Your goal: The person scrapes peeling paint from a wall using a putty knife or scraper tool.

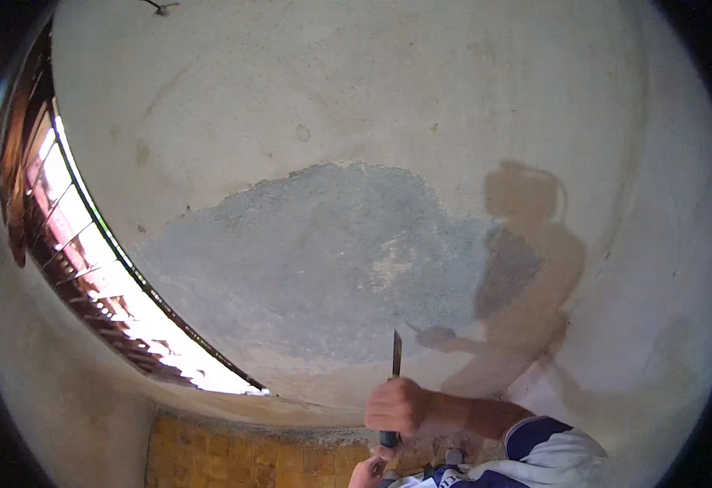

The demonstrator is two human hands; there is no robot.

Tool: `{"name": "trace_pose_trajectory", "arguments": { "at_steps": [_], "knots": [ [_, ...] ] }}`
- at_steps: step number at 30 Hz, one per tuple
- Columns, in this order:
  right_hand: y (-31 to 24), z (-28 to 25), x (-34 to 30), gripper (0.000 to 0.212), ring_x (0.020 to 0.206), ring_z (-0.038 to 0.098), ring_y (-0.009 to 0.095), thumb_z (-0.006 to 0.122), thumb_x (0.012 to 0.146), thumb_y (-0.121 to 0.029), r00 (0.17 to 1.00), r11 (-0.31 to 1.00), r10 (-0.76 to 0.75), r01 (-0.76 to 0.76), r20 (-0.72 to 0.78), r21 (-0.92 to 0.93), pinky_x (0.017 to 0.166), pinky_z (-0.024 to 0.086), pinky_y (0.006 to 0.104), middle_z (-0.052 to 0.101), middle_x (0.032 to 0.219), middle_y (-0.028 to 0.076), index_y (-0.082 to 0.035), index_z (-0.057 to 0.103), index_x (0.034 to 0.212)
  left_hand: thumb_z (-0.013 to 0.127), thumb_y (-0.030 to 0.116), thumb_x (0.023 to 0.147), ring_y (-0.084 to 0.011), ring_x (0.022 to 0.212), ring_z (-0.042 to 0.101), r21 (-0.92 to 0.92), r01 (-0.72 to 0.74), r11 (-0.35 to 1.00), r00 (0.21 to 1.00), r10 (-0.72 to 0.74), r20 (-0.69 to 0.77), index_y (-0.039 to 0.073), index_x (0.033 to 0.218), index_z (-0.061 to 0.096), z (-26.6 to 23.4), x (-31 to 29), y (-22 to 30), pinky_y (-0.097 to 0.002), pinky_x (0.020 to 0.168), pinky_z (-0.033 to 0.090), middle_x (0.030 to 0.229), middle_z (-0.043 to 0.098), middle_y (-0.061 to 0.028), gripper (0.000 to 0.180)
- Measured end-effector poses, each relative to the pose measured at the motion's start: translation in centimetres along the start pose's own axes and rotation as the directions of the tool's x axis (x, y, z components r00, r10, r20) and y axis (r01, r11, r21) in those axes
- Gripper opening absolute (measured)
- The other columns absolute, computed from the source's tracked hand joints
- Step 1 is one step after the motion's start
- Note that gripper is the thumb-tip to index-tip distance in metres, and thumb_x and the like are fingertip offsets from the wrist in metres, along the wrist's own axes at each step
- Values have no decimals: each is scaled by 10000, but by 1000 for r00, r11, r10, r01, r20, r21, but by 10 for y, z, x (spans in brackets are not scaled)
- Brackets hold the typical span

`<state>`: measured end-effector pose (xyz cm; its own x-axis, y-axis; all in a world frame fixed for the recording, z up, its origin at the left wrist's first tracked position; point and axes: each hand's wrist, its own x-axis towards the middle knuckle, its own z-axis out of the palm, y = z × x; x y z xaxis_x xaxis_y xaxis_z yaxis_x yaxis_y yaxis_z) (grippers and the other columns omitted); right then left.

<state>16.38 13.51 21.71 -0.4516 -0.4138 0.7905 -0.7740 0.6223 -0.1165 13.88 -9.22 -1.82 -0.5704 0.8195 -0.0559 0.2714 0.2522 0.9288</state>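
Observation:
My right hand [397, 406] is closed in a fist around the dark handle of a narrow-bladed tool [397, 355], much like a chisel or scraper. Its flat blade points upward, with a slanted tip. From my view the blade overlaps the lower edge of a rough grey patch [315, 244] on the wall; I cannot tell whether it touches. Below the fist, the butt of the handle sticks out. Close beneath that butt, my left hand [366, 472] shows at the lower edge with its fingers curled. What it holds, if anything, is hidden.
Pale plaster with a ragged edge surrounds the grey patch on the wall [372, 98]. A bright barred window opening [87, 236] curves along the left. Yellow-brown tiled floor [234, 451] lies below. My shadow [527, 252] falls on the wall's right part.

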Motion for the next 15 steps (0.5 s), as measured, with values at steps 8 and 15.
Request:
{"name": "trace_pose_trajectory", "arguments": {
  "at_steps": [8,15],
  "knots": [
    [22,-79,108,420,460,478,220,550,738,-487,988,874,-147,152,48,-462,420,393,342,428,543,27,-112,437,584,497,20,862,-121,782,598,-267,399,877,897,-314,310,116,1169,607,-47,23,-48,-314,715,478,1014,629,-191,340],
    [29,-76,109,422,462,471,204,583,708,-513,987,859,-87,142,133,-493,403,368,345,404,543,18,-147,418,581,505,28,853,-139,869,580,-235,373,898,889,-274,366,98,1157,612,-46,62,-69,-288,808,455,1039,646,-159,329]
  ]
}}
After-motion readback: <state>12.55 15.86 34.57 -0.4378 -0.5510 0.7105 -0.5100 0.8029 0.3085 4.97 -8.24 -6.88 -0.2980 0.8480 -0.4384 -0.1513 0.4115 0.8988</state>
